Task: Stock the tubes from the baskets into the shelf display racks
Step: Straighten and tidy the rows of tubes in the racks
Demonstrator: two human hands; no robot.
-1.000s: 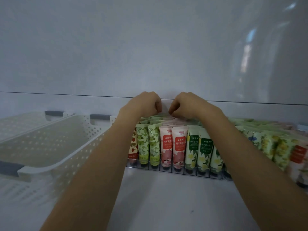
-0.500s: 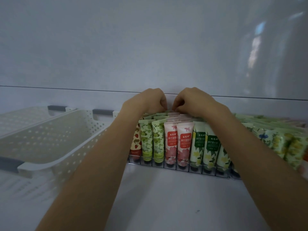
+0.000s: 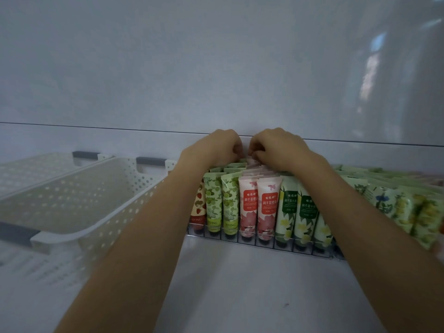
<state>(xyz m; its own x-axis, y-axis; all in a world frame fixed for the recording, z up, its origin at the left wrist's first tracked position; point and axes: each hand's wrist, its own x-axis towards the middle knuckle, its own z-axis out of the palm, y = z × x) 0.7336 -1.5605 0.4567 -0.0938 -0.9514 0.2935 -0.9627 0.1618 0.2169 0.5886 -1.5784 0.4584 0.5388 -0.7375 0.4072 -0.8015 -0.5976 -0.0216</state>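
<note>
The right hand (image 3: pixel 278 149), knuckles up and fingers curled, pinches the crimped top of the farthest pink tube (image 3: pixel 252 161). The left hand (image 3: pixel 215 146) is curled just beside it; whether it grips anything cannot be told. Both reach over the far end of the wire rack (image 3: pixel 264 246). The near green tubes (image 3: pixel 213 207) read "XIYING". A white basket (image 3: pixel 72 233) sits just left of the rack, with bare shelf (image 3: pixel 240 289) nearer.

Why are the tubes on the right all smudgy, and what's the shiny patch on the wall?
Head view: the right-hand tubes sit at the wide-angle picture's edge, so they probably smear there; the middle pink tubes look sharp. Head view: the shiny patch is light reflecting off the glossy wall.
</note>
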